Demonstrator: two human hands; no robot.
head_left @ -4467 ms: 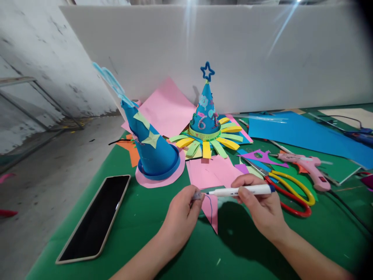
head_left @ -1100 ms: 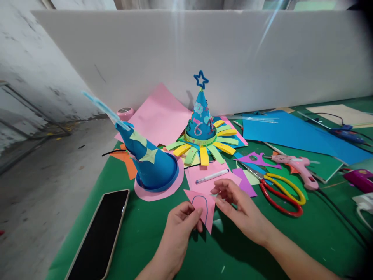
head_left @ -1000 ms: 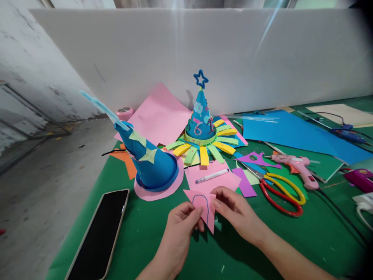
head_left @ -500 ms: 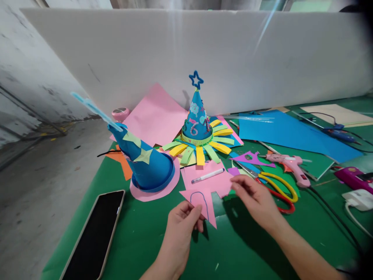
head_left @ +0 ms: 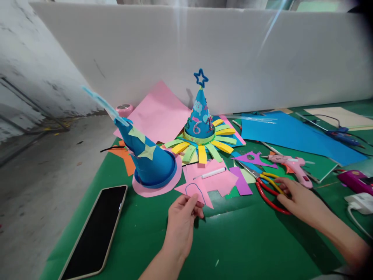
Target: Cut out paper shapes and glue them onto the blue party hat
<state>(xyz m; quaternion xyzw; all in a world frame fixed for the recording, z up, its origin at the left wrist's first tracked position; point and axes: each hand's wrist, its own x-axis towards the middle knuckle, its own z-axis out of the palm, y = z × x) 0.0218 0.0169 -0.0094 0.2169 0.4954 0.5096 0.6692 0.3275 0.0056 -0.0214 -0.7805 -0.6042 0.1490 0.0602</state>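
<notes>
Between the thumb and fingers of my left hand (head_left: 184,217) is a pink paper piece (head_left: 194,191) with a curved blue line drawn on it. To the right, my right hand (head_left: 297,196) has its fingers closed on the yellow handle of the scissors (head_left: 269,198), which have one red and one yellow handle. The scissors lie on the table, blades pointing away to the left. A white marker (head_left: 214,173) rests on a pink sheet (head_left: 230,182) beyond my left hand. A purple paper piece (head_left: 241,182) lies between that sheet and the scissors.
A blue cone hat (head_left: 154,165) with pale stars leans at left, near a phone (head_left: 94,233). Behind stands a decorated blue cone (head_left: 199,118) with a star top. A pink glue gun (head_left: 294,163) and blue sheet (head_left: 294,130) lie right. A white board (head_left: 204,50) closes the back.
My right hand has moved right, from beside the pink sheet onto the scissors' handles, uncovering the purple paper. My left hand still holds the pink piece, now tilted flatter. The view has shifted slightly.
</notes>
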